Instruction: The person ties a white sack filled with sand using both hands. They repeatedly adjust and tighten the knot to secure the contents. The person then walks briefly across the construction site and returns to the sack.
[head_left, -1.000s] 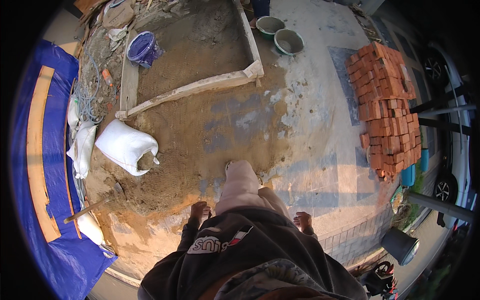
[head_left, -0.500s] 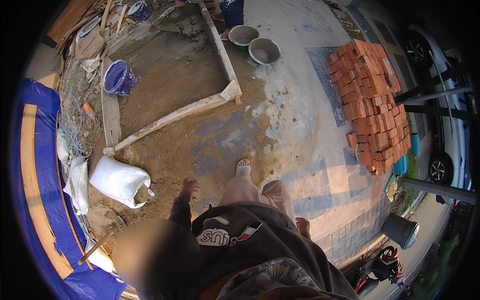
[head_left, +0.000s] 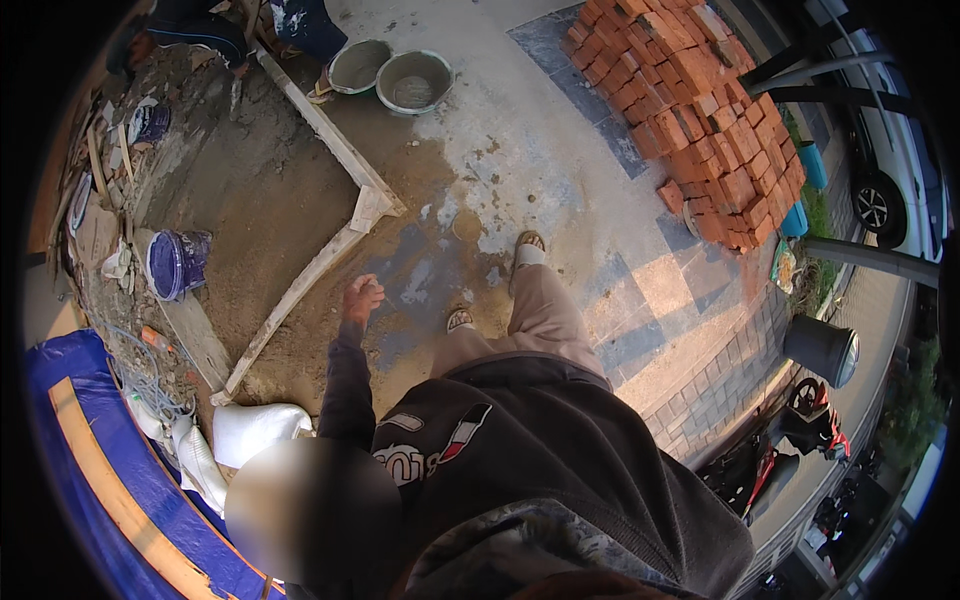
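Note:
My left hand (head_left: 362,299) hangs in front of me with nothing in it, its fingers loosely bent and apart. It is near the corner of a wooden board frame (head_left: 374,208) lying round wet, muddy ground, and touches none of the boards. My right hand is out of sight behind my body. My sandalled feet stand on the stained paving, the right one ahead of the left.
Two basins (head_left: 415,82) of grey mix stand beyond the frame, beside co-workers' legs (head_left: 306,28). A brick stack (head_left: 690,110) rises at right. On the left are a purple bucket (head_left: 176,266), rubble, a white sack (head_left: 258,432) and a blue tarp (head_left: 110,440).
I have stepped forward and my view has turned right. My left hand is farther forward. My right hand has gone out of view. Another person's bent legs now show at the top left.

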